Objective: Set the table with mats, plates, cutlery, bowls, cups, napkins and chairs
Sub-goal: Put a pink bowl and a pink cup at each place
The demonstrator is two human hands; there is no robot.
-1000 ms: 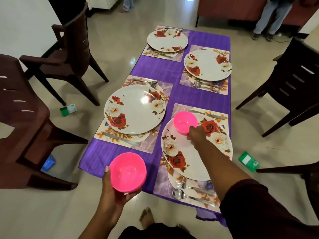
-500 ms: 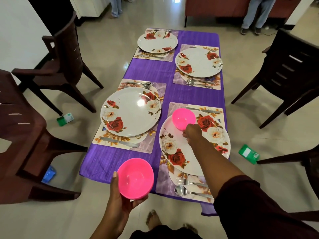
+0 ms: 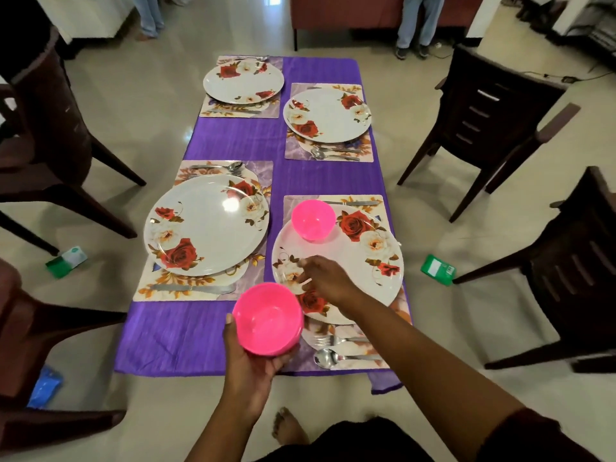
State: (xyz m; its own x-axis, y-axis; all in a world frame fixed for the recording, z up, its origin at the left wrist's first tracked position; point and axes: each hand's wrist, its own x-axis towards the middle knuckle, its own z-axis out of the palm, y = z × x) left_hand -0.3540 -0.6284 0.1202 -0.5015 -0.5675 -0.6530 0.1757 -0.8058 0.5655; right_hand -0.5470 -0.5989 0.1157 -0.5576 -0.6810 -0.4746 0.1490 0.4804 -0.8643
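Left-hand grip first: the left hand (image 3: 248,365) cups a stack of pink bowls (image 3: 268,319) from below, thumb on the rim at 9 o'clock, fingers curled under the base, over the near edge of the desk (image 3: 186,335) with its purple cloth. At far left two dark chairs (image 3: 50,128) stand on the floor, with a green packet (image 3: 66,261) and a blue packet (image 3: 45,386) lying near their legs. On the desk, the near-left mat (image 3: 186,288) carries a rose-patterned plate (image 3: 206,225), a knife at its 6 o'clock and a spoon at 12 o'clock. A far-left plate (image 3: 243,81) sits on its own mat at the desk's 11 o'clock.

The right hand (image 3: 328,278) hovers over the near-right plate (image 3: 366,271), holding nothing, its fingers loosely bent; motion blur hides their exact spread. A single pink bowl (image 3: 313,220) stands on that plate at its 11 o'clock, well apart from the hand. A fork (image 3: 336,340) and spoon (image 3: 333,357) lie on the mat at the plate's 6 o'clock. The far-right plate (image 3: 326,115) has cutlery at its 6 o'clock. Further right, another green packet (image 3: 437,269) lies on the floor between the desk and two more dark chairs (image 3: 493,121).
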